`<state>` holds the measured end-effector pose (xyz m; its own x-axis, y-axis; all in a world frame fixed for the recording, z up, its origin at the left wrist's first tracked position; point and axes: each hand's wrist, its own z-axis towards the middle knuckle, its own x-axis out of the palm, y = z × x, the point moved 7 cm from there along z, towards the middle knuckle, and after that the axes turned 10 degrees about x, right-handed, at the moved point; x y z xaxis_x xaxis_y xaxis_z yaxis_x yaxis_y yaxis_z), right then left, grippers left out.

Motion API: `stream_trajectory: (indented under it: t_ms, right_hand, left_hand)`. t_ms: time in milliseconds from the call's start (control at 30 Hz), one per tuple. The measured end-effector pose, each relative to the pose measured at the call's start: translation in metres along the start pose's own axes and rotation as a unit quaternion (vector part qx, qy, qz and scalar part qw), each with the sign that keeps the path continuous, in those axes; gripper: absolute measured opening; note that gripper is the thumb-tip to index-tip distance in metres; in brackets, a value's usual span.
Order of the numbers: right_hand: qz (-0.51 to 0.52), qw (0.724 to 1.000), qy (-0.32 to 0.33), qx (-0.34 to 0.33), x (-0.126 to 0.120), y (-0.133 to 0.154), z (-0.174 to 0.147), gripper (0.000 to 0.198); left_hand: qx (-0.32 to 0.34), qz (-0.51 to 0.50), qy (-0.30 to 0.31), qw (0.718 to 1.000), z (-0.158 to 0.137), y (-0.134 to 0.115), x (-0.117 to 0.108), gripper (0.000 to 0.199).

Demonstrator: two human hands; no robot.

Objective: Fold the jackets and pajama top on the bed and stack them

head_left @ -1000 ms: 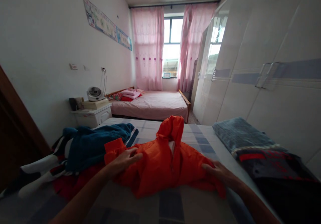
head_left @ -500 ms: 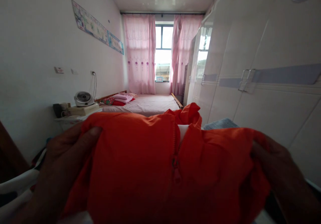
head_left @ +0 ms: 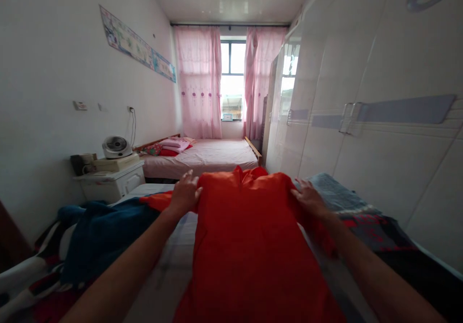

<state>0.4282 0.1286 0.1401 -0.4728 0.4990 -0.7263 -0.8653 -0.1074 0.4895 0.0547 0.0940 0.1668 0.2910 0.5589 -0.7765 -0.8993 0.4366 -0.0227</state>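
Note:
An orange-red jacket [head_left: 249, 236] lies spread in front of me, its collar at the far end and its body toward me. The zip seen earlier does not show on its upper face. At its left shoulder rests my left hand [head_left: 186, 193], open, fingers stretched out at the fabric's edge. My right hand [head_left: 310, 198] is likewise open at the right shoulder, fingers extended and touching the cloth. An orange sleeve reaches out past each hand.
The jacket is on a pale bed sheet [head_left: 164, 260]. Dark teal clothing [head_left: 104, 236] is heaped on the left; folded jeans [head_left: 329, 192] and a dark garment [head_left: 379, 236] lie right. Beyond are a nightstand [head_left: 108, 185] with a fan [head_left: 116, 147], another bed [head_left: 213, 156] and white wardrobes [head_left: 390, 168].
The jacket has gone from held up between both hands, zip facing me, to spread lower and farther away. Both hands have moved forward and inward and their fingers have opened.

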Motion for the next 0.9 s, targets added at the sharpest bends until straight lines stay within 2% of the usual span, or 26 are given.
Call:
stream_trajectory:
  t_ms: [67,167,267,333,400,467,567,700,767,800,900]
  right_hand:
    - [-0.004,0.999,0.038,0.002,0.026,-0.019,-0.021,0.045]
    - [0.007,0.994,0.108,-0.01,0.043,-0.039,-0.069,0.044]
    - [0.033,0.978,0.205,-0.014,0.041,-0.053,-0.121,0.049]
    - [0.04,0.966,0.256,-0.026,0.036,-0.059,-0.153,0.057]
    - [0.037,0.96,0.272,-0.061,0.033,-0.059,-0.179,0.065]
    - [0.014,0.963,0.245,-0.111,0.034,-0.053,-0.196,0.061]
    - [-0.058,0.962,0.168,-0.205,0.039,-0.039,-0.208,0.052]
    - [-0.149,0.935,0.085,-0.31,0.041,-0.026,-0.21,0.049]
    - [-0.171,0.93,0.062,-0.321,0.038,-0.026,-0.207,0.047]
    - [-0.177,0.931,0.058,-0.314,0.036,-0.027,-0.204,0.047]
    - [-0.194,0.953,0.044,-0.229,0.03,-0.037,-0.192,0.047]
  left_hand:
    - [0.004,-0.032,0.052,0.998,-0.029,-0.001,0.026,0.036]
    - [0.031,-0.089,0.12,0.988,-0.091,-0.019,0.047,0.038]
    - [0.045,-0.193,0.184,0.963,-0.153,-0.041,0.057,0.071]
    - [0.032,-0.218,0.179,0.959,-0.183,-0.046,0.06,0.086]
    - [0.009,-0.207,0.153,0.966,-0.201,-0.042,0.067,0.082]
    - [-0.017,-0.204,0.133,0.97,-0.209,-0.033,0.075,0.077]
    - [-0.058,-0.239,0.118,0.962,-0.201,-0.023,0.078,0.072]
    - [-0.099,-0.32,0.05,0.941,-0.168,-0.019,0.053,0.039]
    - [-0.132,-0.334,0.006,0.933,-0.159,-0.016,0.044,0.037]
    - [-0.161,-0.328,0.003,0.931,-0.158,-0.014,0.045,0.042]
    - [-0.205,-0.278,0.091,0.934,-0.169,-0.015,0.067,0.052]
